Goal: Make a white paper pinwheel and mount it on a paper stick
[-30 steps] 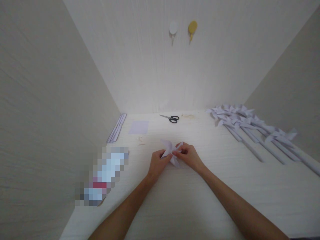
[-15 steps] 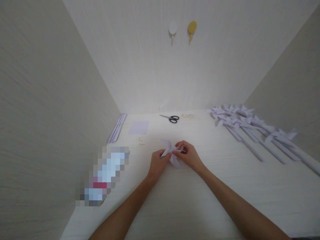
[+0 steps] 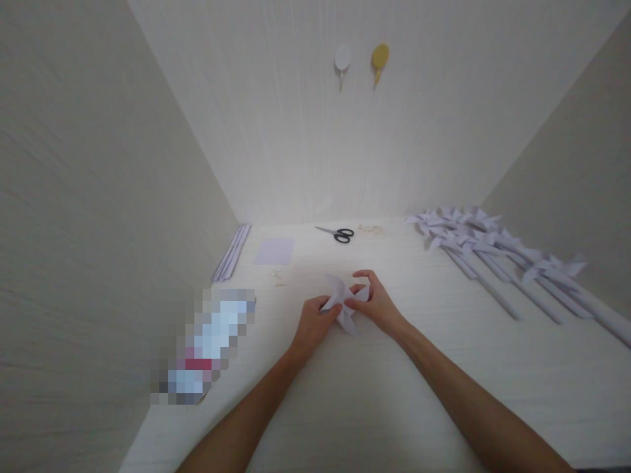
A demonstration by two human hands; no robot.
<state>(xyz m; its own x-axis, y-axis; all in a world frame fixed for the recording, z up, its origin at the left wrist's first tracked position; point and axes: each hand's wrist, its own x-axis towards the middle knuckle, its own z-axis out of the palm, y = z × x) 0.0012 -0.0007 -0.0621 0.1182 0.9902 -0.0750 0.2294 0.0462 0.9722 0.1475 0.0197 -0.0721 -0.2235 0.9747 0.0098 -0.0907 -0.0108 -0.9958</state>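
Observation:
A pale paper pinwheel (image 3: 346, 322) with curled blades is held between both hands over the middle of the white table. My left hand (image 3: 315, 322) grips its left side, thumb near the centre of the folds. On the other side, my right hand (image 3: 378, 303) pinches the pinwheel near its centre with the thumb in front; its index finger is raised and bent away from the paper. Fingers behind the blades are partly hidden.
Black-handled scissors (image 3: 340, 234) lie by the back wall, left of some small scraps (image 3: 369, 230). At the left are a paper square (image 3: 275, 251), rolled paper sticks (image 3: 231, 253) and a blurred-out object (image 3: 211, 345). Finished pinwheels on sticks (image 3: 463, 240) are heaped at the right. Two hooks (image 3: 380, 58) hang on the wall.
The right index finger has lifted off the paper and now stands apart. The pinwheel's right blade shows more fully, and both hands have shifted slightly right with it.

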